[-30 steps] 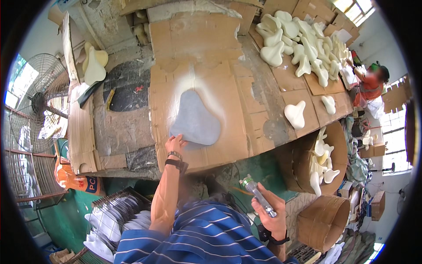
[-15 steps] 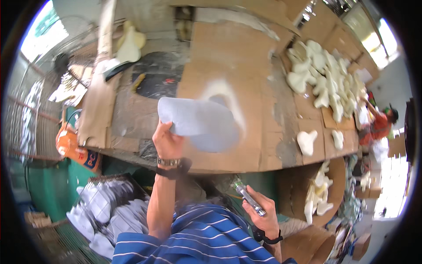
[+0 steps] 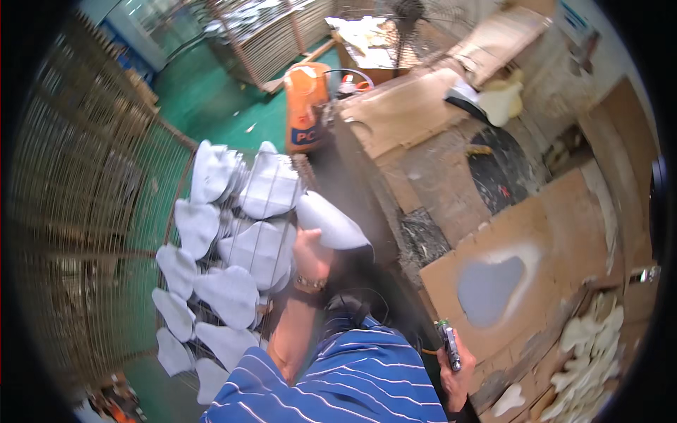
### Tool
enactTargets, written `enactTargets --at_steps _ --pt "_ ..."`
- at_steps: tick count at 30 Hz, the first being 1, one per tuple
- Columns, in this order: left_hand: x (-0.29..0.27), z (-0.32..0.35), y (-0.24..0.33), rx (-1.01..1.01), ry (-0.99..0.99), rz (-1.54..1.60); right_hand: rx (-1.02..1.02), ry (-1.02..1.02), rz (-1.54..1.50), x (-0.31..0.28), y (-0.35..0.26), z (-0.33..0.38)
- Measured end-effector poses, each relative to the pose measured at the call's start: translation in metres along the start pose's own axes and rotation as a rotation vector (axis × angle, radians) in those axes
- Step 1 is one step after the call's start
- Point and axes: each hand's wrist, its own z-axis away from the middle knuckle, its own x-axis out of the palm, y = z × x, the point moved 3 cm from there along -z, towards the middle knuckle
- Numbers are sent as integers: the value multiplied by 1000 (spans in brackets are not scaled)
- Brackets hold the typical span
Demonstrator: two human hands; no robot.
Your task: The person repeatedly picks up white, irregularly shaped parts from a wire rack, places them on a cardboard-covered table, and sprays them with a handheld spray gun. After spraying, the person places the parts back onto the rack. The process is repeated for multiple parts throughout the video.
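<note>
My left hand (image 3: 314,255) is closed on the edge of a curved grey saddle-shaped sheet (image 3: 333,224), held beside a wire rack (image 3: 171,204). Several similar grey pieces (image 3: 227,295) lie in rows on that rack, left of my hand. Down at the right, near the table's edge, my right hand (image 3: 456,370) is wrapped round a small metal spray gun (image 3: 449,345) with a green end. On the cardboard (image 3: 486,352) beyond it shows a grey saddle-shaped patch (image 3: 490,289) ringed by white haze.
The table's edge (image 3: 352,162) runs between me and the cardboard. An orange jug (image 3: 305,106) stands past the rack by the table. Cream foam shapes (image 3: 589,352) are piled at the lower right. A fan (image 3: 409,14) stands at the back. Wire racks (image 3: 77,155) line the left.
My view has swung left. My left hand has carried the grey sheet from above the cardboard to the rack. The spray gun stays in my right hand.
</note>
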Motion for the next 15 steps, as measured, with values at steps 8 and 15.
enactTargets --at_steps 8,15 --pt "-31 -24 160 521 165 -12 -64 -227 77 37 -52 -47" --pt "-216 23 115 442 622 148 -71 -296 103 52 -70 -54"
